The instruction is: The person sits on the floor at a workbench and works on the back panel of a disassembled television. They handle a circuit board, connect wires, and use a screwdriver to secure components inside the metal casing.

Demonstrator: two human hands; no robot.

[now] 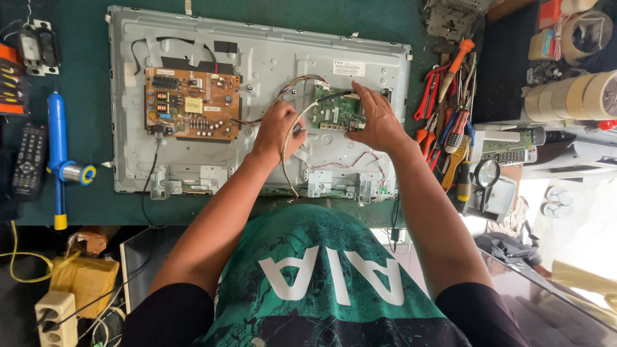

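**Bench state: both hands on the small green board, TV chassis open**

Tabletop (pixel 83 77): dark green mat, cluttered along both edges. Far right a darker surface carries rolls of masking tape (pixel 588 93).

Grey metal TV back panel (pixel 257 58) lies flat across the middle of the tabletop and takes up most of it. Brown power board (pixel 191 104) is mounted on its left half. Small green main board (pixel 335 112) sits right of centre on the panel, with a multicoloured wire bundle (pixel 299 82) running toward its left edge.

Left of the panel: blue desoldering pump (pixel 58 138) lying near-to-far, black remote (pixel 29 160) beside it at the mat's edge.

Right of the panel: a heap of tools, red-handled pliers (pixel 429 96), orange-handled screwdriver (pixel 457 58), then a magnifying glass (pixel 487 173) nearer.

Near left, below the tabletop edge: white power strip (pixel 56 318) and yellow cable (pixel 26 257).

Hands:
- left hand (pixel 277 132): fingers curled, pinching a thin grey cable (pixel 287 164) just left of the green board.
- right hand (pixel 376 119): fingers spread, fingertips pressed on the green board's right side and top edge.
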